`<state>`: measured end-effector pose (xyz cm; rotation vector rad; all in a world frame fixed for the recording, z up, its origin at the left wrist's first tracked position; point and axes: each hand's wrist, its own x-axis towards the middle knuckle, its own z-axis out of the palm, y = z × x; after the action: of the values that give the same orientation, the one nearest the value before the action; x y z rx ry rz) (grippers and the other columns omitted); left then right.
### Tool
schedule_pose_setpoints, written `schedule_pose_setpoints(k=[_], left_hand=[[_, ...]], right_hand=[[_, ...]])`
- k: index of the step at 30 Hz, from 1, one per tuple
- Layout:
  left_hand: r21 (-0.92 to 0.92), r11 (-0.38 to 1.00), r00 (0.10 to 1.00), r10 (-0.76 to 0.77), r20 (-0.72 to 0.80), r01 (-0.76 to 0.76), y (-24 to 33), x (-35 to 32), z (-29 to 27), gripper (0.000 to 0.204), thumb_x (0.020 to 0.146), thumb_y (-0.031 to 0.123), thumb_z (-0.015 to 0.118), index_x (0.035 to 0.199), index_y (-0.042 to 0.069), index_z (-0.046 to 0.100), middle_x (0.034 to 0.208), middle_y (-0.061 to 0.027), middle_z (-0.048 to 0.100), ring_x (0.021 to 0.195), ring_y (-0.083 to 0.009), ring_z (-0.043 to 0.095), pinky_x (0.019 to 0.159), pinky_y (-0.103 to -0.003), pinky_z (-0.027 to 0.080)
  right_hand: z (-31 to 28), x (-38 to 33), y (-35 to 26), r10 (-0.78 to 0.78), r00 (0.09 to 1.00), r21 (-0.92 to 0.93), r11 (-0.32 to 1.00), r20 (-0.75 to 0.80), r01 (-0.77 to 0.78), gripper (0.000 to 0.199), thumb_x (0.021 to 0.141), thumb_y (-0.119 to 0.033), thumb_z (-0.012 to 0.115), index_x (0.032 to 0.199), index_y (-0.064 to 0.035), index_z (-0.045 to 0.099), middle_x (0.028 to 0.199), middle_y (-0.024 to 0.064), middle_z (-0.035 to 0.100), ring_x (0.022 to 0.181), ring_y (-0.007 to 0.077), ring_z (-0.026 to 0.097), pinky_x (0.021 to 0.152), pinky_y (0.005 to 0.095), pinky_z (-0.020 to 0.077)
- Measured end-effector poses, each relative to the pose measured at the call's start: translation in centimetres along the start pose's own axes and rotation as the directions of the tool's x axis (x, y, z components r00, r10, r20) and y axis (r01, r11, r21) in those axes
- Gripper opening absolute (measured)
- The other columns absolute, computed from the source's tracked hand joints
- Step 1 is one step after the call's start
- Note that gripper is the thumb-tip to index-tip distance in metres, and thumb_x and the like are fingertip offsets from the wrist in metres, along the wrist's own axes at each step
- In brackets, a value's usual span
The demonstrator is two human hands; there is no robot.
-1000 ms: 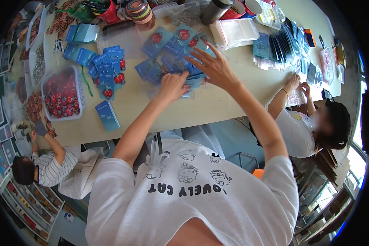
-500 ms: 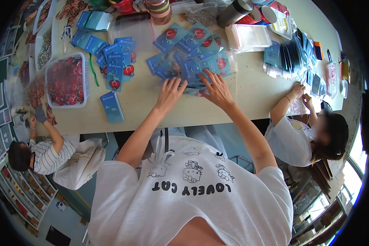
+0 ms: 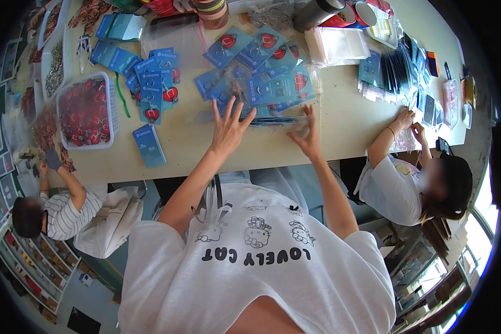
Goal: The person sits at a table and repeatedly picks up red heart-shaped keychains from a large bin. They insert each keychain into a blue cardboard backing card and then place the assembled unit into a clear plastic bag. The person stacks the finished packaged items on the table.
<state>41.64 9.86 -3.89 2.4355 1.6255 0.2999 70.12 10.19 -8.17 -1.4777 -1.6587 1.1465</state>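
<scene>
My left hand [image 3: 227, 129] is spread over the left end of a low stack of clear bags with blue cards [image 3: 277, 120]. At the stack's right end is my right hand [image 3: 307, 136], thumb and fingers apart and upright beside the edge; whether it touches is hard to tell. Just beyond the hands lies a loose pile of blue cards with red keychains [image 3: 227, 42], several of them in clear bags. More blue keychain cards [image 3: 151, 96] overlap to the left, and a neat stack of blue cards [image 3: 148, 146] rests near the table's front edge.
A white basket of red charms [image 3: 87, 111] stands left, beside a green strap [image 3: 122, 97]. Clear bags [image 3: 337, 47], a dark tumbler [image 3: 318, 13] and tape rolls [image 3: 210, 10] are at the back. One person [image 3: 412, 183] works at right, another [image 3: 61, 209] at left.
My right hand has moved right and turned upright at the stack's end. My left hand's fingers have spread wider. The bagged stack between them now shows more fully.
</scene>
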Motion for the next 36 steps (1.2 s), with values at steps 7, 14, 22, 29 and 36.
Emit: schedule_pose_setpoints(k=[7,14,22,29,36], left_hand=[[-0.043,0.995,0.993,0.091,0.069,-0.089,-0.9,-1.3,0.9,0.065,0.077,0.001,0.058,0.139,0.016,0.044,0.128,-0.0145,0.043,0.116,-0.0327,0.047,0.097,-0.056,0.037],[-0.083,0.985,0.989,0.15,0.017,-0.148,-2.3,-1.0,-0.1,0.059,0.078,-0.003,0.053,0.135,0.011,0.047,0.126,-0.017,0.045,0.105,-0.0323,0.056,0.084,-0.042,0.051],[-0.115,0.987,0.982,0.127,0.138,-0.111,-3.6,-1.1,-2.9,0.067,0.071,0.008,0.071,0.134,0.011,0.046,0.13,-0.017,0.043,0.124,-0.0354,0.044,0.105,-0.048,0.035],[-0.373,0.895,0.959,-0.281,-0.044,0.245,-12.1,-8.9,-3.8,0.13,0.052,0.025,0.091,0.151,0.009,0.008,0.155,-0.0197,0.013,0.144,-0.0359,0.012,0.115,-0.048,0.019],[-0.788,0.572,0.968,-0.222,0.117,0.226,-11.2,-7.9,2.2,0.137,0.059,0.013,0.089,0.149,0.008,-0.014,0.156,-0.02,0.01,0.143,-0.0366,0.016,0.114,-0.045,0.024]], right_hand=[[6.4,1.1,-3.1,-0.093,0.991,0.058,0.994,0.094,0.088,0.084,0.071,-0.001,0.071,0.144,-0.0057,0.029,0.146,0.0137,0.037,0.137,0.031,0.034,0.112,0.0392,0.0293],[4.4,1.8,-5.3,-0.148,0.957,0.102,0.987,0.248,0.126,0.081,0.063,-0.011,0.081,0.133,-0.0077,0.043,0.142,0.0128,0.043,0.131,0.0316,0.041,0.107,0.0406,0.0342],[7.8,3.8,-4.0,-0.306,0.946,-0.032,0.95,0.104,0.311,0.042,0.065,-0.014,0.083,0.095,-0.01,0.054,0.116,0.0049,0.064,0.112,0.0253,0.056,0.099,0.0404,0.0378],[8.0,3.9,-4.2,-0.249,0.958,0.029,0.969,0.145,0.247,0.037,0.068,-0.012,0.08,0.094,-0.0086,0.054,0.111,0.0028,0.066,0.106,0.0239,0.058,0.097,0.0372,0.0401],[6.8,4.5,-4.1,-0.223,0.94,0.012,0.974,0.259,0.227,0.053,0.068,-0.011,0.08,0.116,-0.0095,0.057,0.121,0.0045,0.062,0.108,0.0262,0.058,0.097,0.0365,0.0439]])
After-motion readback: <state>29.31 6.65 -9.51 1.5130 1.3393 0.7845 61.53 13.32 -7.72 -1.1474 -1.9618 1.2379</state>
